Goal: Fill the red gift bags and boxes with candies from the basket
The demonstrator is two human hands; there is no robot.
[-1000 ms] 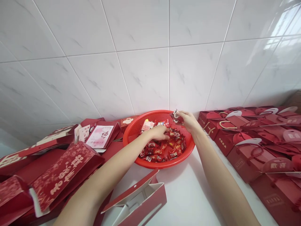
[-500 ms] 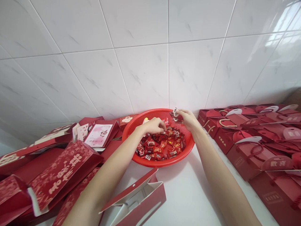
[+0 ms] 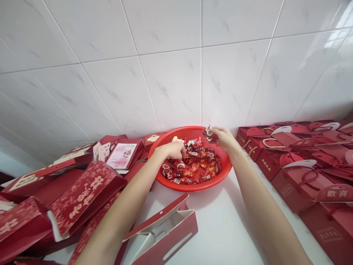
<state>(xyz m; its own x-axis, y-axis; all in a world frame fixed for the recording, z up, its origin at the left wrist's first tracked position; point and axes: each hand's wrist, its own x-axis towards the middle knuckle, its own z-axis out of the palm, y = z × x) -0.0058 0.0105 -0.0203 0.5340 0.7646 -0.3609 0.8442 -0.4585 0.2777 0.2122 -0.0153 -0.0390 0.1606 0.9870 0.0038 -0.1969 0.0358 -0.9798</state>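
A red plastic basket (image 3: 193,187) with a perforated wall holds many small wrapped candies (image 3: 193,169) in red, dark and patterned wrappers. Over the left part of the pile, my left hand (image 3: 175,149) reaches down with its fingers curled among the candies. Its fingertips are partly hidden, and what they grip cannot be made out. At the basket's right rim, my right hand (image 3: 224,139) pinches a few wrapped candies (image 3: 211,134), dark red with white print. In front of the basket an open red carton (image 3: 173,235) with a white inside lies between my forearms.
Red folded gift boxes (image 3: 82,195) are heaped on the left, with a pink-and-white card (image 3: 122,156) on one box. Closed red gift boxes (image 3: 289,184) with rope handles stand in rows on the right. Behind the basket rises a white tiled wall (image 3: 176,88).
My left hand has moved left across the candies, uncovering some in the middle. My right hand stays by the right rim with its candies. The whole view has shifted slightly.
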